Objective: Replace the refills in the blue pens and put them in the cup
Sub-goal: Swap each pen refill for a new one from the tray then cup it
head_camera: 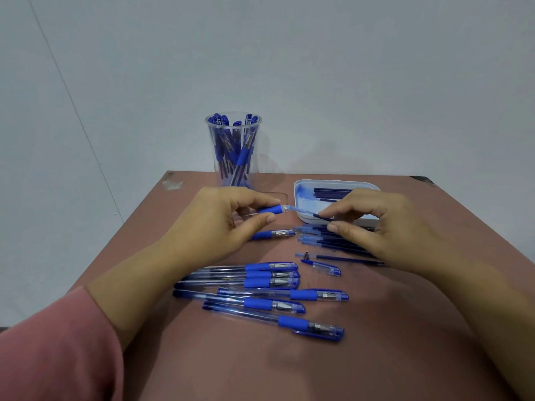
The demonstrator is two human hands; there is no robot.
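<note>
Above table (405, 314) | left hand (220, 224) grips pen (270, 210) | right hand (385, 227) pinches refill (304, 212) | cup (252, 172) behind

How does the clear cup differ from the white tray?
The cup is tall and clear; the tray is low, white and stained blue. The cup holds whole pens standing on end; the tray holds thin dark refills lying flat. Both sit at the far end of the table.

The left hand (220, 224) pinches a pen barrel (270, 210) (blue grip outward) while the right hand (385, 227) pinches a refill (322, 217).
</note>
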